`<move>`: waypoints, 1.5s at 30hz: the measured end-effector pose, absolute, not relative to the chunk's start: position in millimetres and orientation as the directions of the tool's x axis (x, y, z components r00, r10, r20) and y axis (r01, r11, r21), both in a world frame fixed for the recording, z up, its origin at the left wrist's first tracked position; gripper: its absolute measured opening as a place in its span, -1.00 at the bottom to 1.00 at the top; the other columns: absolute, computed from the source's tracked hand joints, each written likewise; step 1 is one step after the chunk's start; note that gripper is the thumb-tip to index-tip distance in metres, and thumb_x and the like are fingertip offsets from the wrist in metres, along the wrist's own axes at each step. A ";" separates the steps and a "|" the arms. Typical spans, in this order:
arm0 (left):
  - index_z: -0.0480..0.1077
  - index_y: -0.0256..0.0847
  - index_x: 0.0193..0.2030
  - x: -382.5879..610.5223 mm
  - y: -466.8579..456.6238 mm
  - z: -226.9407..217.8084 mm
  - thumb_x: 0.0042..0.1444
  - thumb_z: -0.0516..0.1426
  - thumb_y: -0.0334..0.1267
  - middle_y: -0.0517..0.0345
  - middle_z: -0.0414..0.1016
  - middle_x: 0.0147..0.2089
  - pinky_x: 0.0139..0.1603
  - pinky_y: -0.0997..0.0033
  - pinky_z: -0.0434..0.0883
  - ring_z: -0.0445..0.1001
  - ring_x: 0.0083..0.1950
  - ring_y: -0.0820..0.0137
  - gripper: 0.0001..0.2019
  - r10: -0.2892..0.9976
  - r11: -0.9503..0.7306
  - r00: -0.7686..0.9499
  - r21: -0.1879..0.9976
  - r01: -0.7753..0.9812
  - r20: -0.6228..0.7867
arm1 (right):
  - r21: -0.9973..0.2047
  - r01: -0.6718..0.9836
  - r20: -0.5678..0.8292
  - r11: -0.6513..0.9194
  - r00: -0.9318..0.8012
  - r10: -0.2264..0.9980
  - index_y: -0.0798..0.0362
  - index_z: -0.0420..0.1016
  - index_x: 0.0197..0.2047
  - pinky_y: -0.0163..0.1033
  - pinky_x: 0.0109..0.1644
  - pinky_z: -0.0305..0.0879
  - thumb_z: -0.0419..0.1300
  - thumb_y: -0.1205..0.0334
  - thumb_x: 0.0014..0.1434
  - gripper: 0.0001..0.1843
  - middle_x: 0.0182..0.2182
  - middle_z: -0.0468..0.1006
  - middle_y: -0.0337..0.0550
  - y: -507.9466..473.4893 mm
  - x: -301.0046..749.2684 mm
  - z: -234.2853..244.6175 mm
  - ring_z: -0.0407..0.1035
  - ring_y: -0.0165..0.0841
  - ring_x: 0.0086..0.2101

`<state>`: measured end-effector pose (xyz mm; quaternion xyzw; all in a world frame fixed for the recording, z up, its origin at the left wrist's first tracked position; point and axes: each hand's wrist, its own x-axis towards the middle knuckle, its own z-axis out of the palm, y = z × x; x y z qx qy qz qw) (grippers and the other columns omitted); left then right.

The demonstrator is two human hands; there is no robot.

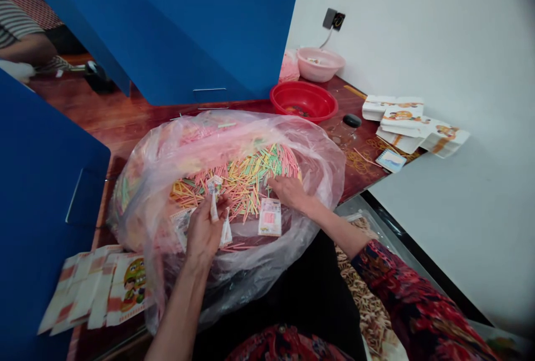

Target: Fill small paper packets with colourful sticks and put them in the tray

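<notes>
A big clear plastic bag [317,138] lies spread open before me, filled with thin pink, yellow and green sticks [246,174]. My left hand [207,222] is closed on a small printed packet [214,188] held upright above the near side of the pile. On the right of the pile, the fingers of my right hand [288,189] are pinched together at the sticks; what they grip is too small to make out. Below that hand a white printed packet [270,217] lies flat. Another packet [226,233] shows just beyond my left fingers.
A red basin [304,102] and a pink basin [320,64] stand behind the bag. To the right are a black-lidded jar [349,127], rubber bands [359,161] and bundled packets [403,118]. More flat packets [96,288] lie at left, near blue panels [167,27]. Another person's arm [31,49] shows far left.
</notes>
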<state>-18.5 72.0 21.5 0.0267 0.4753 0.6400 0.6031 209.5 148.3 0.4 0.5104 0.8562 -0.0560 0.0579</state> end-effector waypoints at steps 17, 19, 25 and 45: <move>0.52 -0.28 -0.32 -11.6 65.9 28.5 0.36 0.06 -0.32 0.13 0.60 -0.39 -0.29 0.54 0.50 0.59 -0.36 0.49 -0.74 0.785 0.135 -0.292 0.611 -0.780 -0.546 | -0.857 -0.282 -0.368 -0.432 -0.253 0.895 0.03 0.31 -0.44 -0.28 -0.39 0.30 0.31 0.18 0.10 -0.76 -0.54 0.39 -0.30 157.0 176.1 12.3 0.32 -0.41 -0.49; 0.52 -0.27 -0.31 -8.2 63.6 28.1 0.33 0.10 -0.31 0.13 0.61 -0.37 -0.30 0.53 0.51 0.59 -0.35 0.48 -0.78 0.790 0.132 -0.286 0.606 -0.785 -0.542 | -0.775 -0.410 -0.367 -0.482 -0.329 0.870 0.04 0.32 -0.42 -0.28 -0.34 0.36 0.38 0.24 0.05 -0.73 -0.54 0.42 -0.32 146.6 162.3 16.2 0.36 -0.42 -0.46; 0.52 -0.21 -0.20 -6.0 52.7 20.7 0.08 0.36 -0.16 0.16 0.63 -0.27 -0.35 0.46 0.50 0.58 -0.35 0.43 -0.77 0.844 0.148 -0.254 0.662 -0.735 -0.471 | -0.619 -0.579 -0.377 -0.531 -0.375 0.847 0.09 0.40 -0.30 -0.29 -0.36 0.39 0.38 0.37 0.07 -0.79 -0.50 0.43 -0.34 121.2 131.2 12.6 0.32 -0.47 -0.50; 0.68 -0.16 -0.14 -7.0 31.4 -10.9 0.04 0.37 -0.04 0.13 0.67 -0.26 -0.17 0.43 0.42 0.51 -0.25 0.36 -0.70 0.942 0.147 -0.274 0.973 -0.180 -0.193 | -0.885 -0.466 0.107 0.015 -0.171 0.979 -0.03 0.27 -0.22 -0.17 -0.10 0.36 0.24 -0.02 0.25 -0.71 -0.47 0.45 -0.33 103.8 121.3 57.1 0.51 -0.29 -0.27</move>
